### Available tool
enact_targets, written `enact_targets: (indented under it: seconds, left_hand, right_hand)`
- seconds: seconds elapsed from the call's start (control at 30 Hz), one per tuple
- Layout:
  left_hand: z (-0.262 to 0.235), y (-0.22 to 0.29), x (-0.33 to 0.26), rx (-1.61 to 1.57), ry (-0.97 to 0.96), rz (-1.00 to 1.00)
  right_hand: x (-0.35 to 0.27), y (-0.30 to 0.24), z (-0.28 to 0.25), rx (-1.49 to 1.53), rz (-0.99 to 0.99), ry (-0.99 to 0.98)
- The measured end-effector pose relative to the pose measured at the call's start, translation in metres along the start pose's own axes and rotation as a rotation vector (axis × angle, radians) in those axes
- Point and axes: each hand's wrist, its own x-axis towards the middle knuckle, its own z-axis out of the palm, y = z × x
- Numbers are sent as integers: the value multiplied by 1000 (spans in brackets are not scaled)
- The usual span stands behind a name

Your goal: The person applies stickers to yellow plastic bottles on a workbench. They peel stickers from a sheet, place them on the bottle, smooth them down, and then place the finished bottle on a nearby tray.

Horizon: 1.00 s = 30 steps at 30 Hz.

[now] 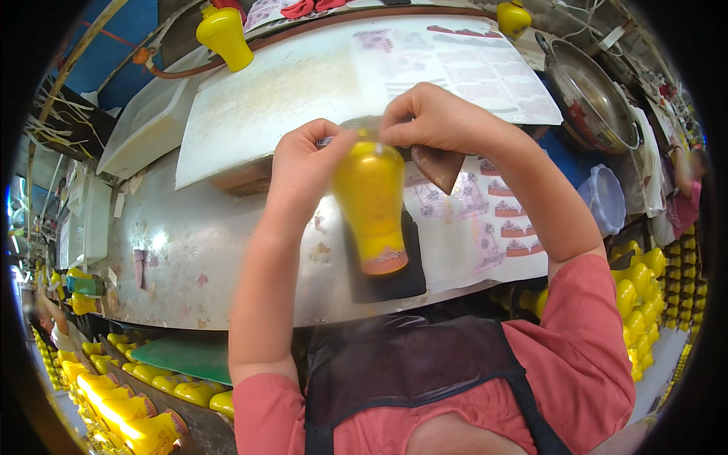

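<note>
Left hand (307, 155) and right hand (434, 117) meeting at the top of a yellow vase (373, 201)

The vase is occupying the middle of the view, its broad shoulders pointing away from the person and its narrow, pink-banded foot showing over a black pad (413, 254). The left grip is clamping a small pale strip (326, 142) between thumb and finger, just beside the neck. The right grip is clamping a brown, pointed scraper (440, 168), whose blade is hanging out below the palm, while its fingertips are bending in toward the same neck. Blur is hiding exactly what those fingertips are touching.

The pad is lying on the metal surface (189, 265), near its front edge. To the right of the vase, a printed sheet (485, 227) is showing rows of pink patterns. Beyond the hands, a white board (280, 106) is spanning the work area, with a tray (144, 125) sitting to its left and a pan (595, 98) standing to its right. A pale bucket (605, 201) is sitting below the pan. Many more yellow vases (121, 406) are filling the lower left, near a green sheet (186, 356), and the person is wearing a dark apron (409, 368)
</note>
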Motion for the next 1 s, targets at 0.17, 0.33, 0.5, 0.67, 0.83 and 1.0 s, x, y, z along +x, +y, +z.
enact_targets:
  seconds: [0.17, 0.33, 0.5, 0.67, 0.83, 1.0]
  left_hand:
    - [9, -1, 4, 210, 121, -24]
    - [12, 8, -6, 124, 125, 39]
    - [4, 10, -7, -36, 54, 68]
    - [-1, 2, 3, 93, 75, -44]
    - [4, -8, 6, 308, 146, -53]
    - [9, -11, 6, 233, 143, -71]
  right_hand:
    - [1, 12, 9, 199, 58, 59]
    - [0, 9, 14, 424, 86, 55]
    - [0, 10, 16, 213, -8, 108]
    - [-4, 21, 9, -168, -45, 186]
    - [0, 33, 22, -59, -22, 187]
    - [-8, 40, 40, 190, 30, 245]
